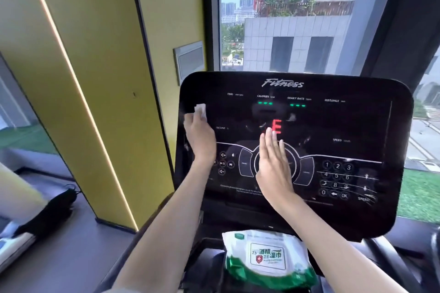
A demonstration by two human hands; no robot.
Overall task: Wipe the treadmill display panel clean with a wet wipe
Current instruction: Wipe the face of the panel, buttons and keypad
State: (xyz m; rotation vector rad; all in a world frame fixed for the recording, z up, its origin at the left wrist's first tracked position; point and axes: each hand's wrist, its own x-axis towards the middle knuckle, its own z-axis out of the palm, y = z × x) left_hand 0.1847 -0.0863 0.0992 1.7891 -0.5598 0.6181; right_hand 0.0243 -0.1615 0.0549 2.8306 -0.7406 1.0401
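Observation:
The black treadmill display panel fills the middle of the view, with green lights, a red "E" and a number keypad at its right. My left hand holds a white wet wipe against the panel's upper left edge. With straight fingers, my right hand lies flat over the round dial in the panel's centre. Smears show around the keypad.
A green and white pack of wet wipes lies on the console tray below the panel. A yellow pillar stands to the left, a window behind. Another treadmill deck sits at far left.

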